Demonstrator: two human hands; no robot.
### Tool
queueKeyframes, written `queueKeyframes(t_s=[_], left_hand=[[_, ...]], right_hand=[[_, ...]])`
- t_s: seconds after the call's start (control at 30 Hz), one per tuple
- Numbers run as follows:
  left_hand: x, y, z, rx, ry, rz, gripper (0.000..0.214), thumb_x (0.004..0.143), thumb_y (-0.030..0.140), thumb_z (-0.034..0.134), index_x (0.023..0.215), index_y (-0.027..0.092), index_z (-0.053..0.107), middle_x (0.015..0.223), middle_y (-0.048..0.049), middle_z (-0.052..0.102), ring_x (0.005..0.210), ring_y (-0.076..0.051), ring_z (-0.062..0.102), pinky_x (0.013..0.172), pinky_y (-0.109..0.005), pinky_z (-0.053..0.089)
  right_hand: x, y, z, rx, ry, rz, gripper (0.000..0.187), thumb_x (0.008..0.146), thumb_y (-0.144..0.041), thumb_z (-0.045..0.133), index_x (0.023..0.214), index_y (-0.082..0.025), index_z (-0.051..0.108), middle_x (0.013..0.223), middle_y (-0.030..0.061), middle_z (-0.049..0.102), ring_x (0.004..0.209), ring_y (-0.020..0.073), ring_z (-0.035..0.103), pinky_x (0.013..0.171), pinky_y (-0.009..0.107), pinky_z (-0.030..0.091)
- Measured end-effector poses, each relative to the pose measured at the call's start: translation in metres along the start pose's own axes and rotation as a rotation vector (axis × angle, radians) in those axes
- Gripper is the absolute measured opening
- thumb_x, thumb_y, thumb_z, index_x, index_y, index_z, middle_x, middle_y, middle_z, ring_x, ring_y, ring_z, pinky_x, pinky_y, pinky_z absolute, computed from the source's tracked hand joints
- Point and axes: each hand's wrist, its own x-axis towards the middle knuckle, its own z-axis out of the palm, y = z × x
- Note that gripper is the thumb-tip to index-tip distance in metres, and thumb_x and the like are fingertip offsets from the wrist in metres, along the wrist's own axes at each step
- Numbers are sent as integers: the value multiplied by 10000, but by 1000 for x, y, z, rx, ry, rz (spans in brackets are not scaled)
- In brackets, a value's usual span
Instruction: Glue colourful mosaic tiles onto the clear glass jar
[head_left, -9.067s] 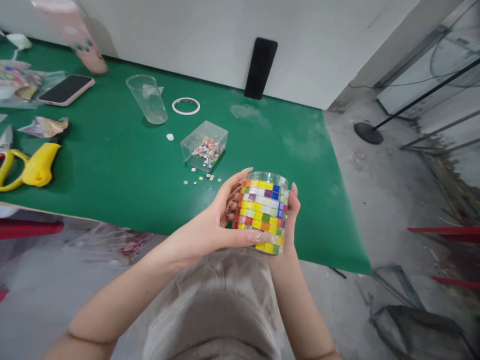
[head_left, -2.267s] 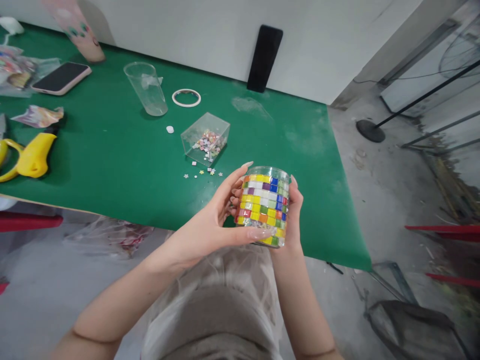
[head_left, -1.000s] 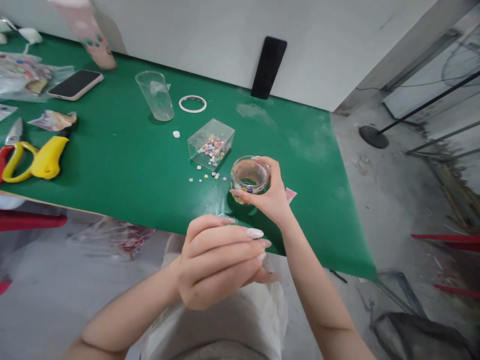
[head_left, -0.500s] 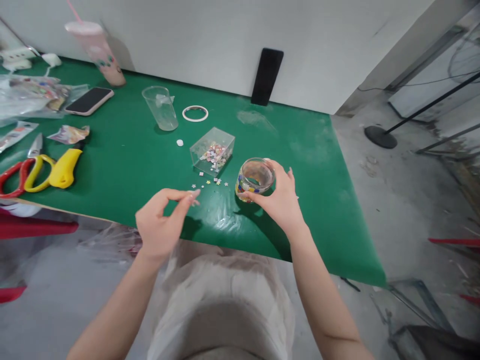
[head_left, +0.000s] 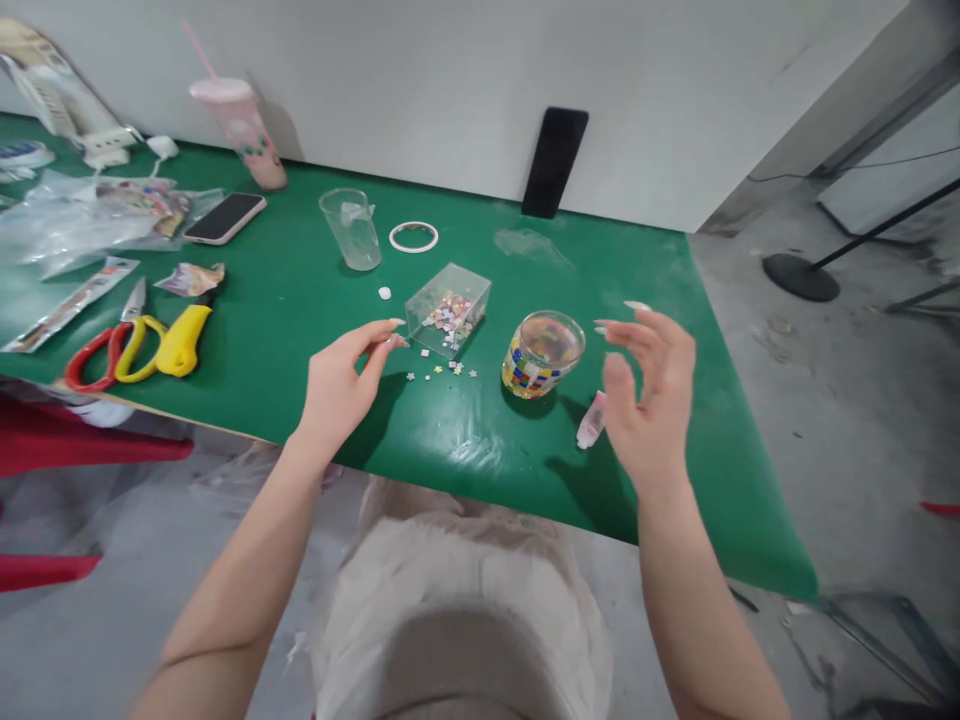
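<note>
A glass jar point(head_left: 541, 353) covered in coloured mosaic tiles stands upright on the green table point(head_left: 285, 300). My right hand point(head_left: 649, 395) hovers just right of it, fingers spread and holding nothing. My left hand point(head_left: 346, 378) is over the table's near edge, left of a clear plastic box point(head_left: 448, 309) of small coloured pieces; thumb and forefinger are nearly pinched, and I cannot make out anything between them. A few loose pieces point(head_left: 442, 372) lie on the table in front of the box. A small pink tube point(head_left: 590, 421) lies beside my right hand.
Farther back stand a clear plastic cup point(head_left: 351, 229), a white ring point(head_left: 413, 237) and a black phone point(head_left: 554, 162) leaning on the wall. At left lie scissors point(head_left: 135, 340), a pink-cased phone point(head_left: 225, 217), a pink tumbler point(head_left: 244, 129) and plastic bags point(head_left: 82, 215). The table ends at right.
My right hand set the mosaic jar down on the table and let go, drawing back to the right. My left hand moved forward toward the loose pieces by the box.
</note>
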Motion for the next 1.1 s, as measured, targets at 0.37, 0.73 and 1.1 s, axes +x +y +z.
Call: queueKeyframes(t_s=[0.37,0.73,1.1], left_hand=[[23,-22,19,221,-450,151,280,895,290,442,1010,153,657,892,-83,626,862,-204,574,807,-335,441],[12,-1,31,356,-463,198,325,884,475,479,752,182,529,665,-21,562,675,-190,519,661,-308,332],[15,-3,52,633,-494,322,490,899,555,350,762,168,617,810,-113,637,802,-260,553,658,-343,278]], right_hand=[[-1,-8,-23,429,36,364,329,884,-486,502,905,-195,653,692,12,676,677,161,686,681,314,548],[-9,-7,-21,441,-90,460,300,901,-430,505,811,-201,678,633,-8,649,603,120,643,634,267,521],[-20,-21,-19,478,-167,459,249,908,-385,517,792,-222,664,575,-44,595,533,99,573,702,310,527]])
